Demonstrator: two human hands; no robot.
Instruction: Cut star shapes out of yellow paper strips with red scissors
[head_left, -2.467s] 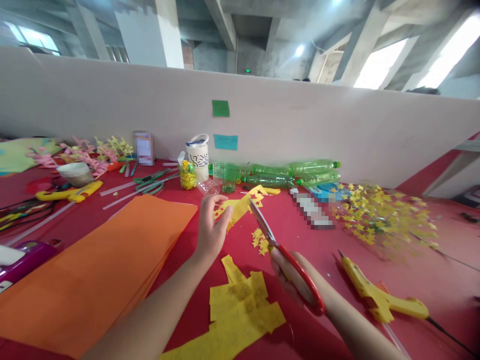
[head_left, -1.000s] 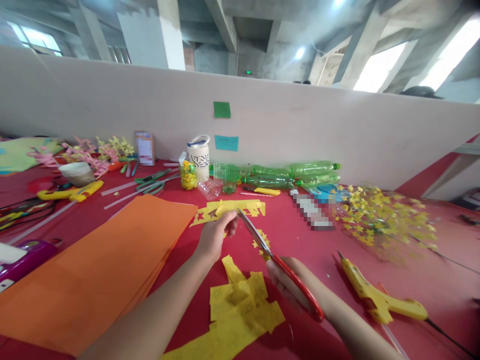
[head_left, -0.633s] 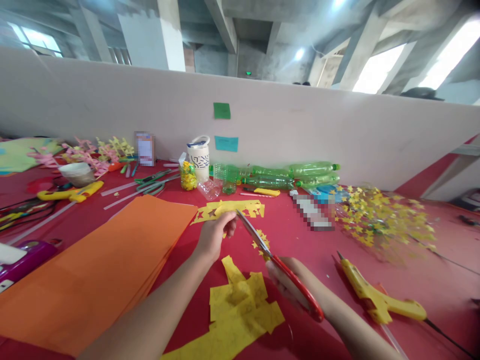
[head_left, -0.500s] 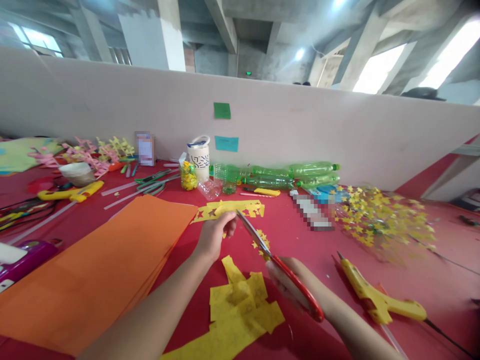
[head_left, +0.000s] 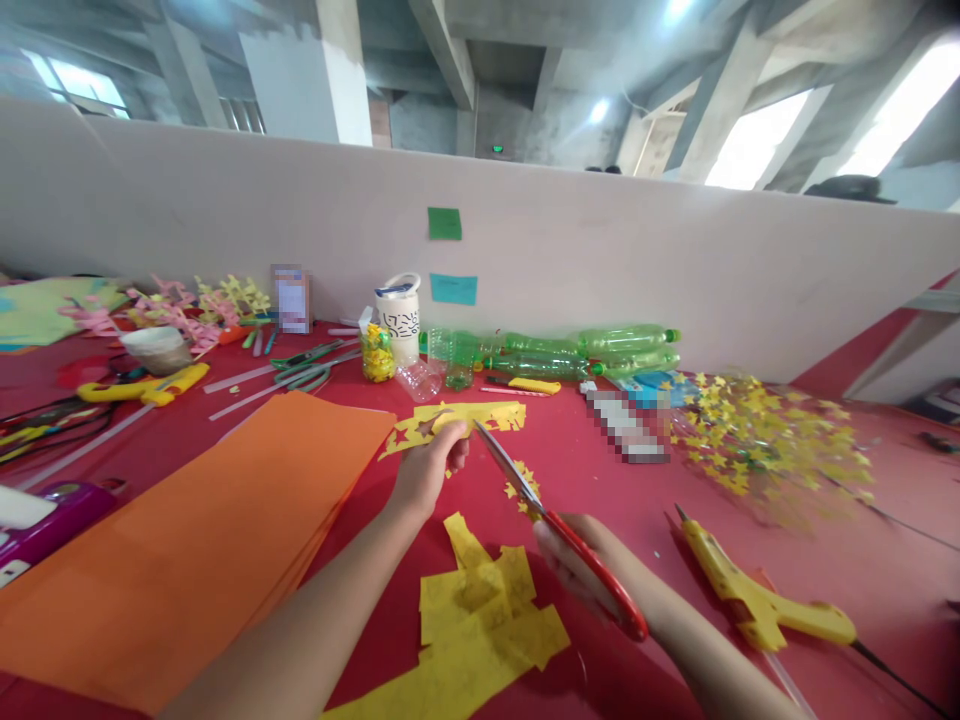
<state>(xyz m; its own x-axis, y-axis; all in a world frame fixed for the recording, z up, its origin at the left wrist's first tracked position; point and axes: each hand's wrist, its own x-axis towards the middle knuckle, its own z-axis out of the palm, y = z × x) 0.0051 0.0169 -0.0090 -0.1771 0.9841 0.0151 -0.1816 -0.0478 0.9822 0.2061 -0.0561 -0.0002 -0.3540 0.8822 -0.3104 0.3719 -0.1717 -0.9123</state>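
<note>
My right hand [head_left: 574,560] grips a pair of red-handled scissors [head_left: 556,528], whose long blades point up and left. Their tips reach close to the fingers of my left hand [head_left: 427,468]. That hand is closed in a pinch on yellow paper, mostly covered by the fingers. Just beyond it lie yellow paper strips [head_left: 499,410] with star-shaped holes. Small yellow paper stars [head_left: 527,487] are heaped beneath the blades. Nearer to me, between my forearms, spreads a loose pile of cut yellow paper pieces [head_left: 480,620].
Orange sheets [head_left: 202,530] are stacked at left, with a yellow glue gun [head_left: 169,385] beyond. Another yellow glue gun [head_left: 742,590] lies at right, below a bunch of star-tipped stems [head_left: 750,430]. Green plastic bottles [head_left: 540,360] and a white tumbler [head_left: 397,320] line the wall.
My left hand has shifted slightly, and the yellow strips by it have moved a little. The scissors and my right hand stay almost in place.
</note>
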